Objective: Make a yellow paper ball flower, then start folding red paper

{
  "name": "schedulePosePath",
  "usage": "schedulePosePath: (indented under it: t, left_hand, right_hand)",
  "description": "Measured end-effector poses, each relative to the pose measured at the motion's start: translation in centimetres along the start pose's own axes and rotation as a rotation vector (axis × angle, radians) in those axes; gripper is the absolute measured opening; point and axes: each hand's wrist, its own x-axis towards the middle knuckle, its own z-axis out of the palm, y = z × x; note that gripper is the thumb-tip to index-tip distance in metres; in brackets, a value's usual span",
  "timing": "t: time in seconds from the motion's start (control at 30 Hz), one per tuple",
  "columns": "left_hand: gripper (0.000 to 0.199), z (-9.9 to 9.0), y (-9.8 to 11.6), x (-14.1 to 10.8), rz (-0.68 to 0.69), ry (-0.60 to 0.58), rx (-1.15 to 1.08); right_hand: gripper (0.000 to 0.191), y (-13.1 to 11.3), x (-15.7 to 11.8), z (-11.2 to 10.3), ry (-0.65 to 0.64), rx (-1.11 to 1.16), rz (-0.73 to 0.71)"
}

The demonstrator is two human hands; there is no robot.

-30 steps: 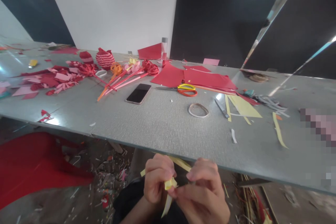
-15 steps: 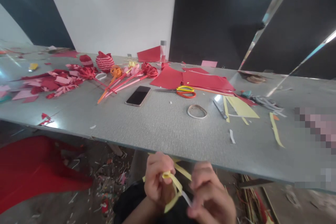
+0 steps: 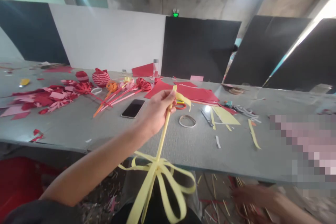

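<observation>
My left hand [image 3: 164,105] is closed around the top end of a thin yellow stem, raised over the table's front part. From the stem's lower end hangs a yellow paper flower [image 3: 168,185] of long looped strips, upside down over my lap. A loose yellow strip curls out beside my fingers. My right hand [image 3: 252,196] is low at the right, below the table edge, close to several thin sticks [image 3: 244,213]. It is smeared by motion, so its fingers cannot be made out. Behind my left hand lie scissors [image 3: 181,106], partly covered.
On the grey table [image 3: 196,150] lie a phone [image 3: 133,108], a tape ring [image 3: 187,121], red paper sheets [image 3: 199,94], yellow paper [image 3: 228,114] and a cutter knife [image 3: 207,117]. Finished paper flowers [image 3: 143,84] and pink-red scraps [image 3: 49,98] are at the left. A red chair [image 3: 21,182] stands lower left.
My left hand has lifted from the lap to above the table with the yellow flower turned head down. My right hand has let go of the strips and moved right and down. The view has tilted up.
</observation>
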Motion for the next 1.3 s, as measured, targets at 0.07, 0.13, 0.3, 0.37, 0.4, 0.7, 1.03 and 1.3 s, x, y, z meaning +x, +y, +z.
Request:
schedulePosePath:
  t: [0.07, 0.13, 0.3, 0.37, 0.4, 0.7, 1.03, 1.3]
  left_hand:
    - [0.019, 0.5, 0.2, 2.2, -0.038, 0.082, -0.066]
    - [0.021, 0.9, -0.5, 3.8, -0.064, 0.145, -0.114]
    - [0.022, 0.8, -4.0, 5.4, -0.130, 0.205, -0.144]
    - [0.021, 0.1, -5.3, 5.9, -0.166, 0.232, -0.172]
    - [0.021, -0.3, -5.8, 6.2, -0.187, 0.247, -0.188]
    - [0.023, -3.7, -8.0, 7.3, -0.362, 0.288, -0.391]
    - [0.022, -3.8, -9.0, 6.6, -0.444, 0.337, -0.508]
    - [0.025, -4.3, -8.4, 6.6, -0.511, 0.315, -0.445]
  right_hand:
    - [0.023, -0.8, 4.3, 1.0, 0.044, 0.010, -0.017]
    - [0.034, -1.4, 9.5, 2.5, 0.076, 0.031, -0.020]
    - [0.061, -0.7, 20.0, 7.9, 0.072, 0.145, 0.095]
    - [0.054, 0.7, 21.7, 9.9, 0.081, 0.290, 0.271]
    - [0.047, 1.5, 22.1, 10.6, 0.077, 0.345, 0.344]
    - [0.031, 5.8, 22.1, 12.2, -0.010, 0.438, 0.617]
    - [0.010, 8.1, 21.5, 12.7, -0.186, 0.580, 0.949]
    - [0.018, 8.6, 21.3, 12.7, -0.201, 0.618, 0.975]
